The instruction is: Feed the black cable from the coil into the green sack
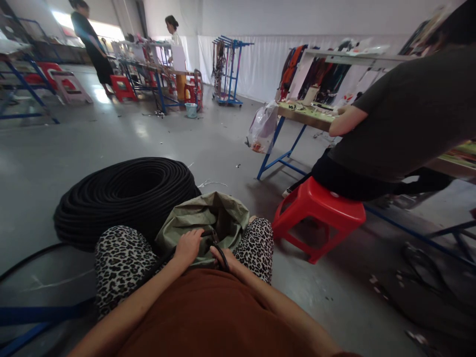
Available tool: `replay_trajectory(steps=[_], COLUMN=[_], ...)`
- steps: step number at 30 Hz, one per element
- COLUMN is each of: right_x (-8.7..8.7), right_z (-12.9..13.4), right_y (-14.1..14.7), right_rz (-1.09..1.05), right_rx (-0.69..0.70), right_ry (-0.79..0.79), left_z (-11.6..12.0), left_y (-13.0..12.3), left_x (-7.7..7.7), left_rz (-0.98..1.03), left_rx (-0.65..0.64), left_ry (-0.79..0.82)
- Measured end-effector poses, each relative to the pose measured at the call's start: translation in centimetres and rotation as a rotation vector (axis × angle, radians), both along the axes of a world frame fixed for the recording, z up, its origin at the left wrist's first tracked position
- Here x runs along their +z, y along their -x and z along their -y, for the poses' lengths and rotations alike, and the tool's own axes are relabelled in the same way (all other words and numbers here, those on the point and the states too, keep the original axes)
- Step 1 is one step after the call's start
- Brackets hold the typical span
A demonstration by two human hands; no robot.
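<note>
Left hand (pixel 189 247): fingers together, curled over a black cord (pixel 166 257), which runs back across the lap toward the left thigh. Right hand (pixel 227 259): fingers closed on a curved black piece (pixel 222 255) (handle or cord, too blurred to tell). Both grips sit close together, over the near side of an open olive-green bag (pixel 203 208). A small, dark metallic part shows between the hands; its exact shape cannot be made out.

Bag lies between the knees, which are in leopard-print trousers (pixel 121 258). Rust-brown top (pixel 208 312) below the hands. Large coil of black cord (pixel 111 198) on the grey floor (pixel 223 148), just beyond the left knee, beside the bag. Pale loose threads near the coil's far right side.

To the right, a red stool (pixel 323 203) bearing a seated person in a dark shirt (pixel 412 114), forearm at a workbench (pixel 307 114). A clear plastic bag (pixel 263 126) hangs at the bench end. Farther off: blue rack (pixel 232 72), two more people near tables, further red stools, light-blue bucket (pixel 191 110).
</note>
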State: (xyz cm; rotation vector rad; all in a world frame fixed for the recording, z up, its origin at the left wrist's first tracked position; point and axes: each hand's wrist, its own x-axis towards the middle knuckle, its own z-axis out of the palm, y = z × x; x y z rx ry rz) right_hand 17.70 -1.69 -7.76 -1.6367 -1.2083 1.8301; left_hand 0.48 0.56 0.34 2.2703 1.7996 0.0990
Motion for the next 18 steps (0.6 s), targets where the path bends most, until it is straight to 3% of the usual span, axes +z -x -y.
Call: replay_trajectory(steps=[10, 18], right_x=[0.6, 2.3], right_z=[0.1, 0.1], right_y=[0.2, 0.4], right_rz=[0.0, 0.101], right_rx=[-0.049, -0.107], right_ry=[0.031, 0.015], left_z=[0.0, 0.0], left_y=[-0.4, 0.1], left_x=[0.8, -0.6], left_rz=[-0.051, -0.099], left_rx=[-0.04, -0.056], left_ry=[0.032, 0.013])
